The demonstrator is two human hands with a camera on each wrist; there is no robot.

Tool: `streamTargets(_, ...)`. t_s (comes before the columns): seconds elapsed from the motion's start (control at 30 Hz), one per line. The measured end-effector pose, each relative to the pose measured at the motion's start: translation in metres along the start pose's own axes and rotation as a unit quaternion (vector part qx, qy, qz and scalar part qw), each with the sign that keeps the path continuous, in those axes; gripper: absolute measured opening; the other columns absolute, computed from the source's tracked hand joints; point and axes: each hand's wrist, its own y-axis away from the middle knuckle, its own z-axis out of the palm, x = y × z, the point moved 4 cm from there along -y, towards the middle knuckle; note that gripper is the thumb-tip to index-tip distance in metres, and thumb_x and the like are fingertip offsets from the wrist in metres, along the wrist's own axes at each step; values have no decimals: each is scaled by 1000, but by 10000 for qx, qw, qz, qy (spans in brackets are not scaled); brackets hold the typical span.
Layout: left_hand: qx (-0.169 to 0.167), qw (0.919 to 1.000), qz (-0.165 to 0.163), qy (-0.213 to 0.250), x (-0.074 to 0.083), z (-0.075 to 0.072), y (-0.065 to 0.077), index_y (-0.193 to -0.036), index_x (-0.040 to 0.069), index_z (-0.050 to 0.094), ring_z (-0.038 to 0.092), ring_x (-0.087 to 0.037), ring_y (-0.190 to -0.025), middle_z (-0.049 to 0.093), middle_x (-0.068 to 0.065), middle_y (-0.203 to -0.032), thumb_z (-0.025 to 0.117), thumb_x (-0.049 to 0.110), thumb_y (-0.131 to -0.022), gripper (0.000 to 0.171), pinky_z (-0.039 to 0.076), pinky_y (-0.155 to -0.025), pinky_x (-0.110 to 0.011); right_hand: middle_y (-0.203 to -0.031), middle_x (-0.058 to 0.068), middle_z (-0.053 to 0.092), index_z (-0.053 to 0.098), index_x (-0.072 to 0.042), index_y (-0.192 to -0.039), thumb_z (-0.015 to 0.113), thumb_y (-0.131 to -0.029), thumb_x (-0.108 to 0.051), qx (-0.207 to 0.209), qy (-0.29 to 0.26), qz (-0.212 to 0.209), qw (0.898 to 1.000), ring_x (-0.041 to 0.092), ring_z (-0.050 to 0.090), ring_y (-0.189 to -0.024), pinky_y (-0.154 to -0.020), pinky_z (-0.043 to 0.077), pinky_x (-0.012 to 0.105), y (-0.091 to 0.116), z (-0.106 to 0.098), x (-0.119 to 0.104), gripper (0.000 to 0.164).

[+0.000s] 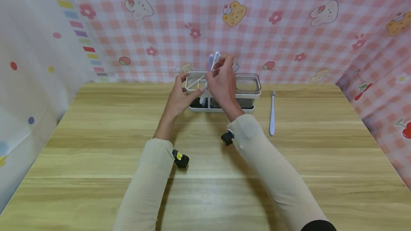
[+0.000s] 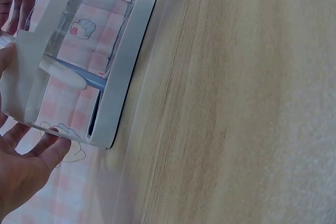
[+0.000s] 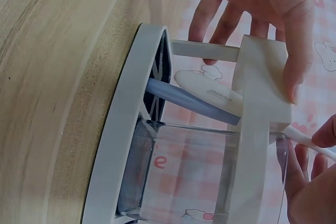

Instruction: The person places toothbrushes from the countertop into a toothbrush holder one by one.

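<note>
A white toothbrush holder (image 1: 248,96) stands at the back of the table. My left hand (image 1: 178,99) grips its left end, the thumb along the front of the upper frame and the fingers round the side. The right hand (image 1: 224,81) pinches a white toothbrush (image 3: 207,87) near its upper part. This brush passes through the upper frame on a slant, its thick handle end hanging above the base. Beside it a lilac-blue toothbrush (image 3: 191,102) leans through the same divided section, its lower end down at the base.
A clear cup (image 1: 248,83) sits in the right section of the holder. Another pale lilac toothbrush (image 1: 272,117) lies on the wooden table (image 1: 205,188), right of the holder. A pink checked cloth (image 1: 173,20) hangs close behind, and a white dotted one (image 1: 29,81) on the left.
</note>
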Motion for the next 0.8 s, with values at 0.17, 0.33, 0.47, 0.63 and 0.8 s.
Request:
streamTargets(0.17, 16, 10000, -10, 15, -1, 1, -1, -156, 17, 30, 50, -34, -120, 33, -12, -158, 76, 42, -89, 86, 48, -90, -48, -102, 13, 60, 41, -3, -120, 60, -88, 3, -8, 210, -99, 9997, 24, 66, -92, -76, 53, 36, 1, 1, 3, 37)
streamTargets(0.33, 2, 10000, -10, 55, -1, 1, 0, -156, 18, 30, 50, -34, -120, 33, -12, -158, 76, 42, -89, 84, 47, -90, -47, -100, 13, 60, 41, -2, -118, 60, -87, 2, -17, 294, -171, 9994, 24, 67, -90, -77, 52, 37, 4, 2, 5, 36)
streamTargets(0.47, -8, 9999, 4, 136, 0, 1, 0, -155, 18, 30, 50, -34, -119, 33, -12, -158, 76, 40, -89, 83, 48, -89, -48, -97, 13, 61, 42, -2, -117, 62, -87, 1, -11, 323, -211, 9993, 23, 66, -89, -77, 53, 36, 6, 2, 6, 36)
streamTargets(0.63, 14, 9999, -11, 140, 0, 1, 0, -154, 19, 31, 51, -33, -119, 33, -11, -158, 77, 40, -89, 83, 49, -88, -47, -96, 14, 62, 42, -1, -117, 62, -85, 2, -16, 365, -290, 9989, 23, 67, -88, -77, 54, 34, 7, 2, 7, 37)
streamTargets(0.8, 26, 10000, -7, 96, 0, 0, 0, -155, 18, 31, 51, -34, -119, 33, -12, -158, 76, 39, -89, 82, 49, -89, -47, -97, 14, 62, 43, -1, -117, 63, -85, 2, -94, 367, -274, 9989, 23, 66, -86, -77, 54, 32, 7, 3, 8, 38)
